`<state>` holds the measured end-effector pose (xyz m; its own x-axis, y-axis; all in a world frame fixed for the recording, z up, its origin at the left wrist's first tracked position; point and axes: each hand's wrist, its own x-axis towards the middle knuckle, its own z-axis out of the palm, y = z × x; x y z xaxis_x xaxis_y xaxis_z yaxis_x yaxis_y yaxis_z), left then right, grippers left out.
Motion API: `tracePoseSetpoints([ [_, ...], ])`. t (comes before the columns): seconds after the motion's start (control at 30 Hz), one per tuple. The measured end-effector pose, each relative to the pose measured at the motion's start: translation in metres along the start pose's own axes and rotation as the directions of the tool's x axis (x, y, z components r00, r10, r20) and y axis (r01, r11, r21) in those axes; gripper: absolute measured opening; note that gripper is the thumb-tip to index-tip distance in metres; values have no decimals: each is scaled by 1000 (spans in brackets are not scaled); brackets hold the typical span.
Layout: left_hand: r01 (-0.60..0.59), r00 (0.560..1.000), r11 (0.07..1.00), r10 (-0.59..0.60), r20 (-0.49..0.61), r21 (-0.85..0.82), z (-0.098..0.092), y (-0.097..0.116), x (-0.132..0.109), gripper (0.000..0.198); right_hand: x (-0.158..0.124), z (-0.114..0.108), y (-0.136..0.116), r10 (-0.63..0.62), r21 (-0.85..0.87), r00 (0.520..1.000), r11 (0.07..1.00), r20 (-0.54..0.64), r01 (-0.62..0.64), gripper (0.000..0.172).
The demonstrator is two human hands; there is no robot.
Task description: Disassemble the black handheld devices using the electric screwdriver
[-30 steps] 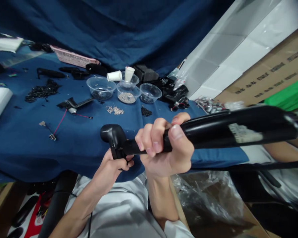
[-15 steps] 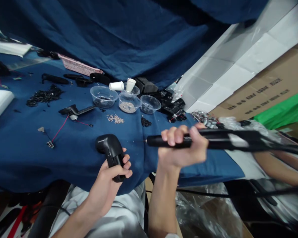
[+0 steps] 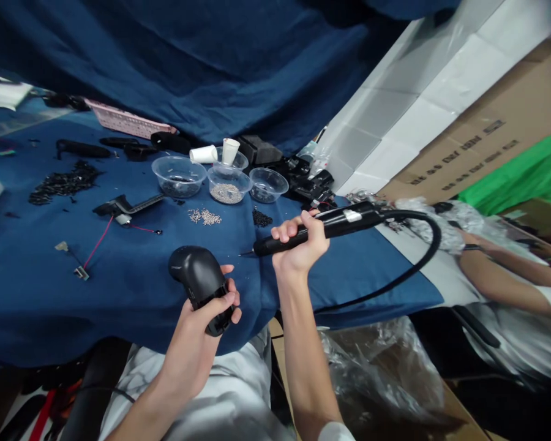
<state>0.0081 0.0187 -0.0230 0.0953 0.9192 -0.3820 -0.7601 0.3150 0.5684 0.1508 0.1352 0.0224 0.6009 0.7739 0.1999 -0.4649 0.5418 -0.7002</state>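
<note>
Gripping a black plastic handle (image 3: 193, 269) in our left hand (image 3: 197, 324), a rotary tool (image 3: 275, 245) in our right hand (image 3: 298, 245), we risk slips if its cable (image 3: 422, 269) drags.

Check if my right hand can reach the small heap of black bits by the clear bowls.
Probably yes: your right hand is close to the small heap of black bits, with only blue cloth between, though it's holding a corded black screwdriver.
</note>
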Motion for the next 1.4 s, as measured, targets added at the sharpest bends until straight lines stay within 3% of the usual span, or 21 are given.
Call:
tracePoseSetpoints([
  [0.13,-69,998,996,70,-4,59,2,-2,2,61,-10,-4,-19,7,23,1000,1000,-19,-7,36],
  [0.3,-237,969,955,246,-30,176,-3,-9,6,64,-33,-8,-58,2,82,1000,997,16,-4,28],
  [0.5,-381,925,872,361,122,308,-14,-12,9,46,-46,-9,-75,6,129,994,991,107,-20,23],
  [0.77,-365,928,900,330,175,237,-8,-11,6,39,-46,-10,-67,28,170,982,984,185,-60,21],
  [1.07,-310,943,937,282,175,160,-3,-7,5,41,-48,-9,-69,30,185,991,981,134,-54,23],
  [1.4,-242,967,964,231,105,108,0,-7,2,47,-51,-10,-66,12,204,995,979,100,-33,22],
])
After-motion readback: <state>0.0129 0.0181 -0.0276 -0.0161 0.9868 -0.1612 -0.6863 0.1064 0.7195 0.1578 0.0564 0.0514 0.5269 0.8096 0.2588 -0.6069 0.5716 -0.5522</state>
